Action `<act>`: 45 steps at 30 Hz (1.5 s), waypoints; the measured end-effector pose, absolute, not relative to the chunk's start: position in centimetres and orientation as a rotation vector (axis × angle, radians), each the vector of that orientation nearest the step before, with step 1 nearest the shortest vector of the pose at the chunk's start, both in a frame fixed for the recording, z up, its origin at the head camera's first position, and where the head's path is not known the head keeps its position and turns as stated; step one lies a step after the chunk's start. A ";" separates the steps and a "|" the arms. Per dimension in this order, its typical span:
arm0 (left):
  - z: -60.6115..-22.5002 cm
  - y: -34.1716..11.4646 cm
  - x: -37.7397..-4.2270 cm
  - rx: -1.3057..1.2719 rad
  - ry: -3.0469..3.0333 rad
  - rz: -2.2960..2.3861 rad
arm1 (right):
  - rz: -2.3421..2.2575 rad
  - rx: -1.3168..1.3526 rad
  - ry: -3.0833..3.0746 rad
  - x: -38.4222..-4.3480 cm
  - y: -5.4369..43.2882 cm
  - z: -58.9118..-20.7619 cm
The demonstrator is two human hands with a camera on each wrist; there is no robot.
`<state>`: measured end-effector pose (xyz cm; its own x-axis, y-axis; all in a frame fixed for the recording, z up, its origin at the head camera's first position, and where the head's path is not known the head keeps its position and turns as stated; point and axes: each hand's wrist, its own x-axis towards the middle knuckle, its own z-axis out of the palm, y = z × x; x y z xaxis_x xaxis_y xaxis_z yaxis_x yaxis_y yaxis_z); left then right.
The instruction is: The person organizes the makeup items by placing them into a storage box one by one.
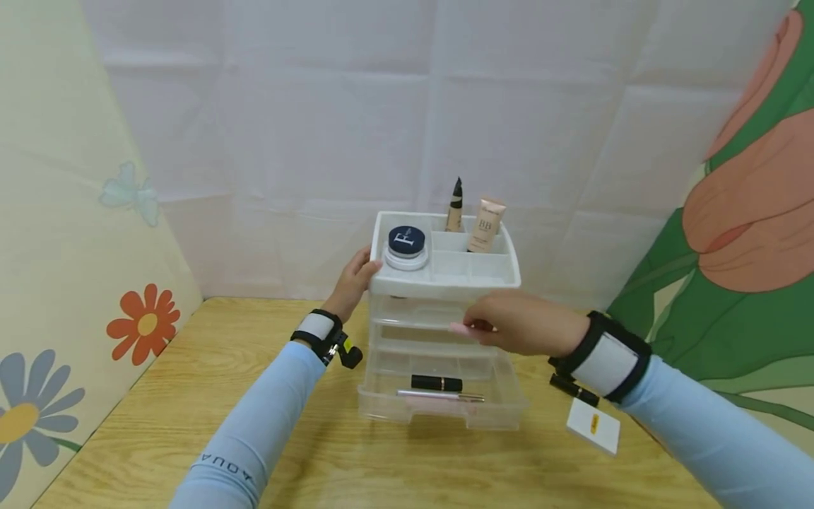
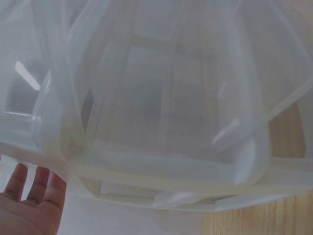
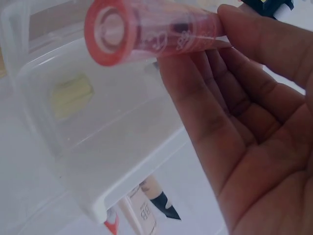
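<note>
The wooden tabletop (image 1: 331,466) gives the drawer unit (image 1: 413,346) a flat stand, though it could slide if nudged. Its bottom drawer (image 1: 381,408) stands pulled out, so it seems the likely place for the piece in hand; going in over the front wall, clear of the drawers above, looks best. Of the hands, the right one (image 1: 524,322) pinches between thumb and fingers, while the left one (image 1: 352,284) rests against the unit's upper left edge, its fingers fairly straight; light, even pressure there should steady it. The pink tube (image 1: 466,329) is in the right hand's pinch, in front of the middle drawers. It is best laid flat, low and gently, alongside the black stick (image 1: 436,383) and slim pen (image 1: 439,395), since round things may roll.
</note>
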<state>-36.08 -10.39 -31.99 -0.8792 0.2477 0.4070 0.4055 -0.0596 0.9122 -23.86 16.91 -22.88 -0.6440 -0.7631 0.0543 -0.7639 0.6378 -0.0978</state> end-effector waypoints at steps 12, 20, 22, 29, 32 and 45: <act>-32.0 -10.4 -36.0 -0.725 -2.069 -2.085 | 0.060 1.435 -2.864 -26.4 13.9 -24.3; -32.2 -10.4 -36.2 -0.706 -2.062 -2.095 | 0.045 1.457 -2.898 -27.5 12.3 -25.9; -32.2 -10.4 -36.2 -0.703 -2.064 -2.093 | 0.041 1.439 -2.923 -27.8 12.0 -26.4; -32.1 -10.4 -36.2 -0.711 -2.072 -2.082 | -0.005 1.419 -2.988 -28.6 11.3 -27.8; -32.0 -10.4 -36.2 -0.717 -2.066 -2.075 | -0.021 1.413 -3.004 -29.0 11.1 -28.3; -31.9 -10.5 -36.1 -0.722 -2.066 -2.069 | -0.002 1.371 -3.099 -29.6 10.2 -30.1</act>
<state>-36.08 -10.48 -31.93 -0.8770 0.2384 0.4171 0.4167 -0.0545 0.9074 -29.56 10.25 -30.09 -0.6470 -0.7287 -0.2244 -0.7290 0.6774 -0.0980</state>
